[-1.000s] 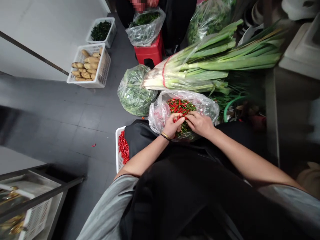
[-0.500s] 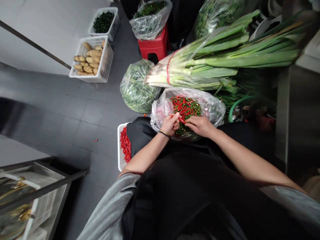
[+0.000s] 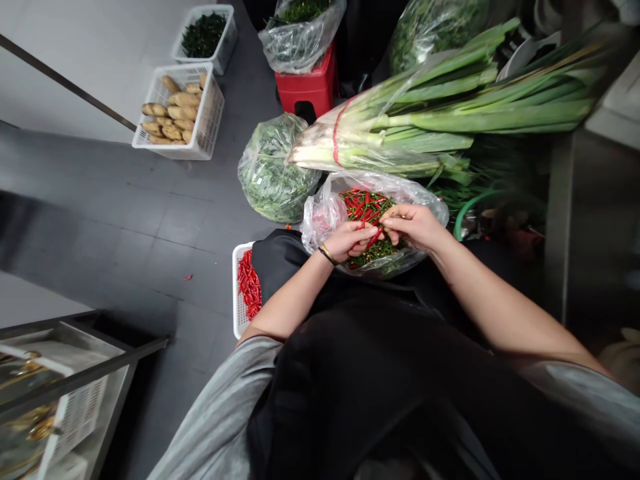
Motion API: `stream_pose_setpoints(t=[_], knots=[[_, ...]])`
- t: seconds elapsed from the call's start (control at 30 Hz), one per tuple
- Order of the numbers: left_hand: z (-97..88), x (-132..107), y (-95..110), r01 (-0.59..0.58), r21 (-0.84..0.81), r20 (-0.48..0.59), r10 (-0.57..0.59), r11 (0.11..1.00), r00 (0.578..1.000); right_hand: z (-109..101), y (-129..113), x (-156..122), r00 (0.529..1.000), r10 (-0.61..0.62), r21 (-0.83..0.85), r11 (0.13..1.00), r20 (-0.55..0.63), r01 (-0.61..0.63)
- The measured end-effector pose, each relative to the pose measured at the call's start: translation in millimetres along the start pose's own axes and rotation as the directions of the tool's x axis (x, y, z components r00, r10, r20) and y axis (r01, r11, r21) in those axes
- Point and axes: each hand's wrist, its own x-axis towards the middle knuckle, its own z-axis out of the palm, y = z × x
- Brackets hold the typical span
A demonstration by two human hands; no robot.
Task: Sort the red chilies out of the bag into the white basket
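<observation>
A clear plastic bag (image 3: 320,217) of red chillies with green stems rests on my lap, its mouth open. Both hands meet just over the bag's opening. My left hand (image 3: 350,240) is closed round a few red chillies (image 3: 374,237). My right hand (image 3: 413,225) pinches the top end of one of those chillies, fingers curled together. A white basket (image 3: 238,293) holding red chillies (image 3: 249,288) stands on the floor by my left knee, partly hidden by my black apron.
A tied bundle of large green onions (image 3: 425,120) lies behind the bag. A bag of greens (image 3: 273,170) sits on the dark floor, a red stool (image 3: 309,90) with another bag behind it. Baskets of ginger (image 3: 177,113) and dark greens (image 3: 205,37) stand far left. A metal rack (image 3: 75,380) is at lower left.
Both hands have lifted slightly out of the bag and come together over it. The left hand now grips a few chillies and the right pinches one end.
</observation>
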Motion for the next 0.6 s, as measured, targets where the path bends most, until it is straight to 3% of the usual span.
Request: stream_pose_setpoints(t=[0.17, 0.27, 0.33, 0.4, 0.47, 0.53, 0.6], knots=[[-2.7, -2, -7, -0.176, 0.285, -0.127, 0.219, 0.942, 0.967, 0, 0, -8, 0.998, -0.028, -0.330, 0.943, 0.048, 0.042], [4.0, -6, -22, -0.190, 0.253, -0.182, 0.239, 0.949, 0.954, 10, 1, -14, 0.988, -0.110, -0.528, 0.836, 0.108, 0.151], [9.7, -9, -32, -0.125, 0.084, -0.208, 0.140, 0.989, 0.968, 17, 3, -20, 0.966, -0.239, -0.711, 0.662, 0.100, 0.237], [10.8, -13, -38, -0.035, -0.120, -0.204, 0.010, 0.992, 0.979, 17, 5, -25, 0.947, -0.314, -0.869, 0.446, 0.071, 0.214], [4.0, -18, -37, 0.009, -0.277, -0.161, -0.055, 0.961, 0.985, 11, 9, -28, 0.968, -0.248, -0.956, 0.277, 0.028, 0.099], [-8.7, -23, -31, -0.042, -0.374, -0.130, -0.008, 0.926, 0.991, 3, 14, -24, 0.992, -0.124, -0.988, 0.153, 0.008, 0.027], [-21.9, -27, -23, -0.123, -0.421, -0.132, 0.074, 0.899, 0.989, 1, 20, -16, 0.996, -0.034, -0.994, 0.075, 0.082, 0.084]])
